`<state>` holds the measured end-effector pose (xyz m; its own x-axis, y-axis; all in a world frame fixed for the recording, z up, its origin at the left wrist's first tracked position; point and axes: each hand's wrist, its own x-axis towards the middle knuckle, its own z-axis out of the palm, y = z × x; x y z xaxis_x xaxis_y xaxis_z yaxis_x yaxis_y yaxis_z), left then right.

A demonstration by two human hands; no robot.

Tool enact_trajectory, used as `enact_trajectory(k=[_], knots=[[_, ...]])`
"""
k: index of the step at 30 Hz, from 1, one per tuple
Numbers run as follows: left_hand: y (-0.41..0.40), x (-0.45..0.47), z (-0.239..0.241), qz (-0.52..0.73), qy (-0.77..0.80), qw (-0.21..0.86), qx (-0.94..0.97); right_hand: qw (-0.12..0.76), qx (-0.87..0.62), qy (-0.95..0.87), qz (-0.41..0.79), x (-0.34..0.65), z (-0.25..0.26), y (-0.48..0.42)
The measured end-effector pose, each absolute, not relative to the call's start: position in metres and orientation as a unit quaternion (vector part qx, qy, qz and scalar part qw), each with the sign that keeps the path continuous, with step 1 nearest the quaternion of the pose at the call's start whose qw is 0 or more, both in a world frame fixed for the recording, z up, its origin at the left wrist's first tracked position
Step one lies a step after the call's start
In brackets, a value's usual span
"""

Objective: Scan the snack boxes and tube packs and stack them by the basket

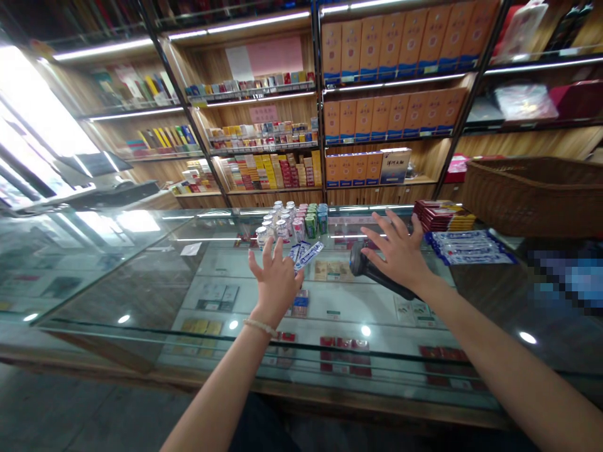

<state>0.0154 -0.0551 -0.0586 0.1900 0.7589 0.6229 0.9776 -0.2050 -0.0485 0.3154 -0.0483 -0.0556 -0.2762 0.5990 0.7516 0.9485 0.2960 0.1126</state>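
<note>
My left hand [276, 281], a beaded bracelet on its wrist, is over the glass counter [348, 329] with its fingers spread. Just beyond its fingertips a few blue-and-white stick packets [308, 253] lie fanned on the glass. Small white-capped bottles [281, 227] stand in rows behind them, beside small pink, green and blue cans [311, 223]. Fingers apart, my right hand [398, 254] hovers over or lightly touches a black handheld barcode scanner [379, 276]; contact is hard to tell. Right of it lies a row of blue-and-white stick packets [471, 247].
Stacked red and yellow packets [436, 216] sit near a wicker basket [532, 194] on the right. Boxed goods lie inside the glass case. Behind, shelves hold orange boxes [365, 50] and small packs. A dark monitor [94, 164] stands at left.
</note>
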Motion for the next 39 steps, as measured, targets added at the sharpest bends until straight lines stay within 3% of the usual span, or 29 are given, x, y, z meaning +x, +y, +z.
enact_trajectory(k=[19, 29, 39], knots=[[-0.005, 0.04, -0.014, -0.365, -0.481, 0.226, -0.764, 0.322, -0.523, -0.728, -0.304, 0.326, -0.049, -0.033], [0.024, 0.08, -0.013, -0.403, -0.464, 0.172, -0.77, 0.318, -0.566, -0.694, -0.31, 0.346, -0.025, -0.022], [0.028, 0.088, -0.033, -0.399, -0.466, 0.139, -0.777, 0.326, -0.583, -0.684, -0.293, 0.351, -0.046, -0.014]])
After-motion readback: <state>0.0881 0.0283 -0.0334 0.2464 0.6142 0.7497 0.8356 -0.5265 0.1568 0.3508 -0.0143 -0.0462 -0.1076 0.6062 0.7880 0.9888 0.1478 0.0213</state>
